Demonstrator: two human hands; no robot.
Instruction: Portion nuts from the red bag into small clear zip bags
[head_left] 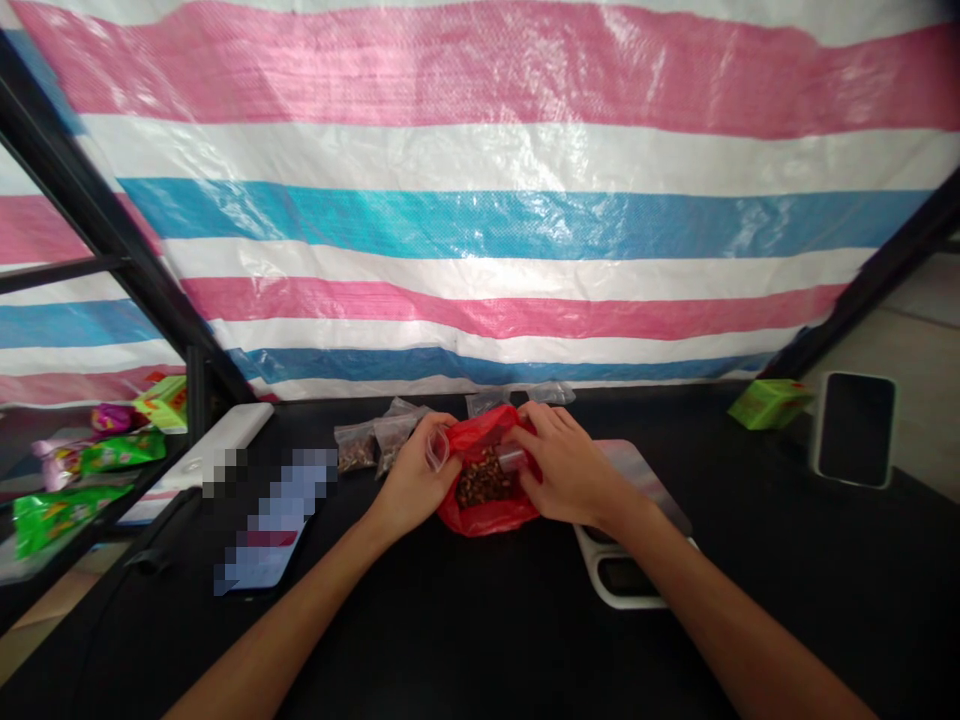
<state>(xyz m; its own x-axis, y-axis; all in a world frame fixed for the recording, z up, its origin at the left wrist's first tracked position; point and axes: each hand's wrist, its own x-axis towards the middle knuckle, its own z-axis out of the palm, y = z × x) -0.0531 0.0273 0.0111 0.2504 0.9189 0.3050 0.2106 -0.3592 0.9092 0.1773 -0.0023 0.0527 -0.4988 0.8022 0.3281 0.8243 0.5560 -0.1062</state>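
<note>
A red plastic bag (491, 522) stands with its mouth wide on the black table, holding a heap of small brown and yellowish pieces (484, 480) like seeds or grains. My left hand (416, 475) is closed at the bag's left rim. A clear round-rimmed plastic piece (436, 449) sits between its thumb and fingers; whether it is a cup or a lid I cannot tell. My right hand (566, 462) reaches into the bag from the right, fingers curled round a small clear plastic tube or cup (513, 458) above the pieces. Its fingertips are partly hidden.
Small filled zip bags (356, 448) lie behind my left hand, clear bags (551, 393) further back. A white scale (637, 590) is under my right forearm. A phone (281, 530) lies left; a white-framed device (855, 430) and green box (769, 403) stand right. Striped sheeting (480, 220) hangs behind.
</note>
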